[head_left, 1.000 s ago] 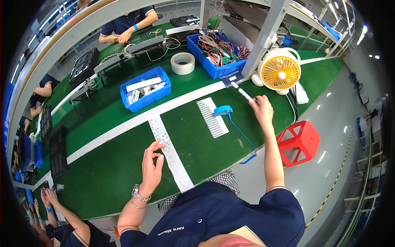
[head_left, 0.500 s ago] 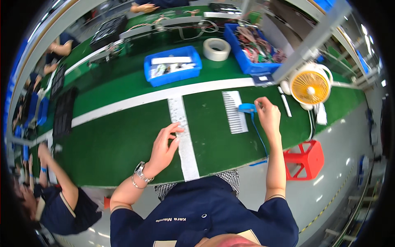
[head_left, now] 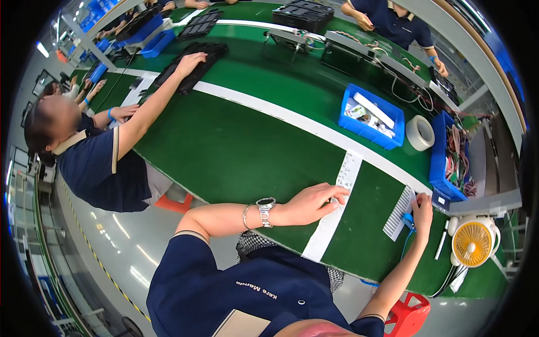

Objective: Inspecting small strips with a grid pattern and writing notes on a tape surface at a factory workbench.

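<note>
The left arm bends at the elbow (head_left: 188,220), and its bare forearm (head_left: 230,215) runs nearly level toward 3 o'clock. The left hand (head_left: 307,205) points that way too, its fingers (head_left: 328,191) loosely curled and its thumb (head_left: 329,209) apart beneath them. The right forearm (head_left: 397,275) slants up toward 1 o'clock, and the right hand (head_left: 423,216) bends its fingers in near 12 o'clock; whether they grip is unclear. The hands are well apart.

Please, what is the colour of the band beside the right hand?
The band beside the right hand is bright blue, visible in the head view.
</note>
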Tool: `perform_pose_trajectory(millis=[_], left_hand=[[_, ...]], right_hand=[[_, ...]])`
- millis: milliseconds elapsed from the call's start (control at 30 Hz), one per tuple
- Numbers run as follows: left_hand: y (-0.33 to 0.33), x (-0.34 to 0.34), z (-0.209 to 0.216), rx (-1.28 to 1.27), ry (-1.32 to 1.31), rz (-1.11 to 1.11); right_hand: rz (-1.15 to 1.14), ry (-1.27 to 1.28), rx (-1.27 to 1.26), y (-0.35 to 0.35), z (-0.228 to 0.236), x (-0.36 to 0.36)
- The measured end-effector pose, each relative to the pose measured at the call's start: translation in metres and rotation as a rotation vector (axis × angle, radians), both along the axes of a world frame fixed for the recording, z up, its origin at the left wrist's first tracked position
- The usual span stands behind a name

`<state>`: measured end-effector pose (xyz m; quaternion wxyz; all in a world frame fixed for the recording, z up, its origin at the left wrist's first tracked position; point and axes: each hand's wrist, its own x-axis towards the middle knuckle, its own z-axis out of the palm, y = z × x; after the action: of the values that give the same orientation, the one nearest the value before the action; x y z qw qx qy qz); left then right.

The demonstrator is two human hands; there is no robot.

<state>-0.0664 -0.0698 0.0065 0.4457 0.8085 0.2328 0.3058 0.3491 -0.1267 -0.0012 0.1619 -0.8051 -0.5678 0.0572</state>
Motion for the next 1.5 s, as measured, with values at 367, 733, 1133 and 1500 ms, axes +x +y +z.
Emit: perform_pose_trajectory(millis=[367,733,1133,1500], left_hand=[[0.007,0.008,0.001,-0.197,-0.121,0.024],[0.032,0.005,-0.018,-0.619,-0.191,0.033],[0.034,0.003,-0.014,-0.737,-0.171,0.111],[0.037,0.002,-0.017,-0.620,-0.126,0.114]], right_hand=[[0.214,0.819,0.191,0.016,0.082,-0.146],[0.172,1.123,0.162,0.023,0.047,-0.230],[0.272,0.398,0.320,0.022,0.038,-0.210],[0.313,0.309,0.320,0.020,0.041,-0.219]])
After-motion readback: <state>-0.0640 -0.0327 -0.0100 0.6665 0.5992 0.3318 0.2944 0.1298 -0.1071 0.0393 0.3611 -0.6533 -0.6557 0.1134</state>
